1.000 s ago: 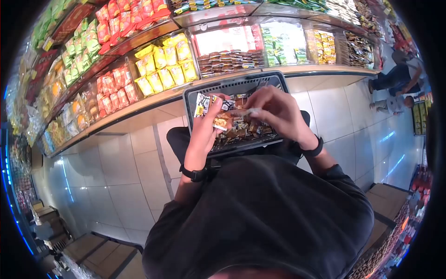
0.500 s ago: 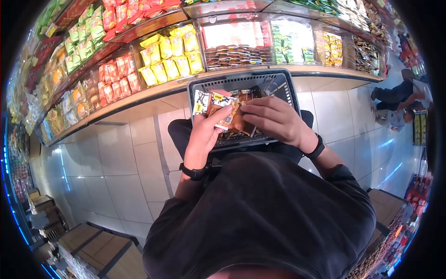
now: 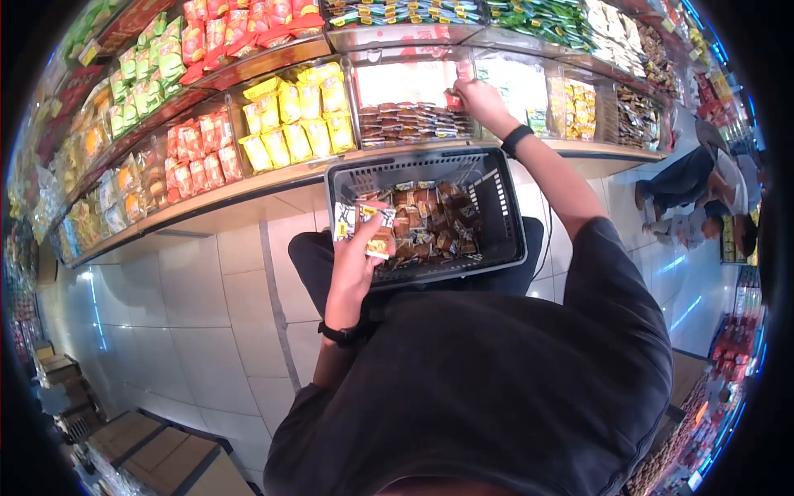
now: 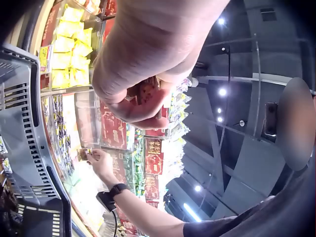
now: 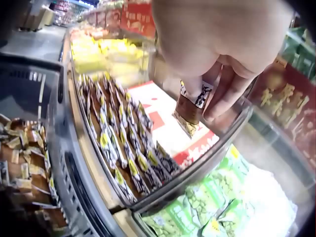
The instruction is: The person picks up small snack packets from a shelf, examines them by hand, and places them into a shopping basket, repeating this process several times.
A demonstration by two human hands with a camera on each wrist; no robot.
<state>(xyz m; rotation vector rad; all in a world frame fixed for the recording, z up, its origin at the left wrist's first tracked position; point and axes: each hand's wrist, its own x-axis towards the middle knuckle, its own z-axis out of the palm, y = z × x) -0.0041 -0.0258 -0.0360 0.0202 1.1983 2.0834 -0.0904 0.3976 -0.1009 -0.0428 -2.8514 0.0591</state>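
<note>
My left hand [image 3: 354, 269] pinches a few small snack packets [image 3: 380, 243] with brown, white and black wrappers, thumb on top, above the near left part of the basket. In the left wrist view the curled fingers hide most of them. My right hand [image 3: 485, 107] reaches to the lower shelf and pinches one brown snack packet [image 5: 189, 109] upright over a clear bin. Rows of similar packets [image 5: 118, 136] stand in that bin beside a white and red sheet [image 5: 160, 116]. The dark basket [image 3: 501, 198] holds many loose brown packets [image 3: 434, 219].
Yellow bags [image 3: 302, 116] and red bags [image 3: 203, 149] fill bins to the left. Green packets [image 5: 197, 205] lie in the neighbouring bin. A wooden shelf edge [image 3: 289, 178] runs behind the basket. People [image 3: 691, 178] are in the aisle at the right.
My right hand has left the packets at the left hand and moved forward to the shelf bin. The left hand stays over the basket with its packets.
</note>
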